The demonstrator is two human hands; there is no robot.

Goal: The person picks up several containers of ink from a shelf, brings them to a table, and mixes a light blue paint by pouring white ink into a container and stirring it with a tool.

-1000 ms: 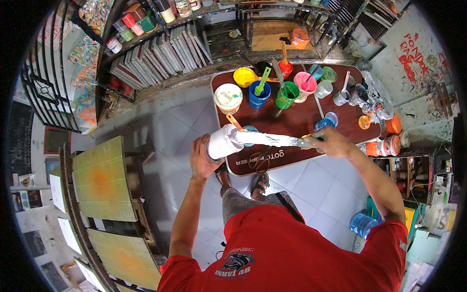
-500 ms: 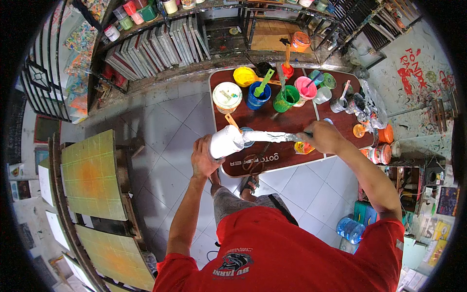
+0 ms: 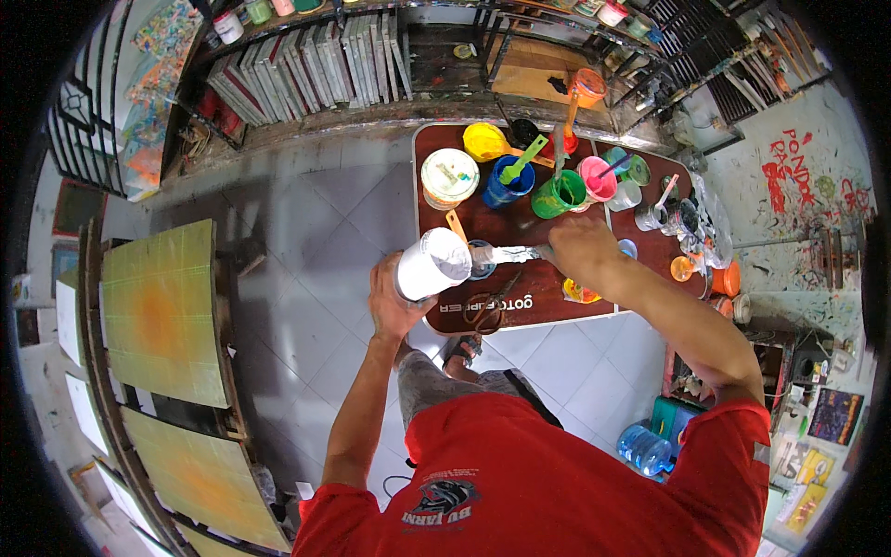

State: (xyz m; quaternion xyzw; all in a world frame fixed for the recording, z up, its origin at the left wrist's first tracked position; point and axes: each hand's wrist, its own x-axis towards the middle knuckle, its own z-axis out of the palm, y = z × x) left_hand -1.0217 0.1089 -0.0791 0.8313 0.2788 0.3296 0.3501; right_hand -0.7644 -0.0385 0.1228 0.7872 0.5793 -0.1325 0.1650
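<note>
My left hand (image 3: 390, 292) is closed around a white cylindrical container (image 3: 432, 264), held tilted just over the near left part of the brown table (image 3: 455, 315). My right hand (image 3: 580, 249) grips a flat spatula (image 3: 510, 253) coated in thick white stuff, its end just right of the container's rim. An orange handle (image 3: 455, 223) shows behind the container. Below the spatula lie scissors (image 3: 492, 306), and to their right a yellow-red item (image 3: 579, 290). Beyond my hands stand a lidded white bucket (image 3: 450, 176) and open paint pots, including blue (image 3: 507, 188), green (image 3: 557, 195) and yellow (image 3: 484, 141).
Shelves (image 3: 436, 111) with upright framed screens (image 3: 306, 70) line the back. A rack of yellowish boards (image 3: 158, 316) stands at the left. On the right are stacked orange tubs (image 3: 726, 276), a cluttered cabinet (image 3: 761, 357) and a blue water jug (image 3: 643, 448) on the tiled floor (image 3: 316, 241).
My right hand has moved left and up, drawing the spatula back from over the container to just beside its rim. The container has shifted slightly. The view has shifted a little.
</note>
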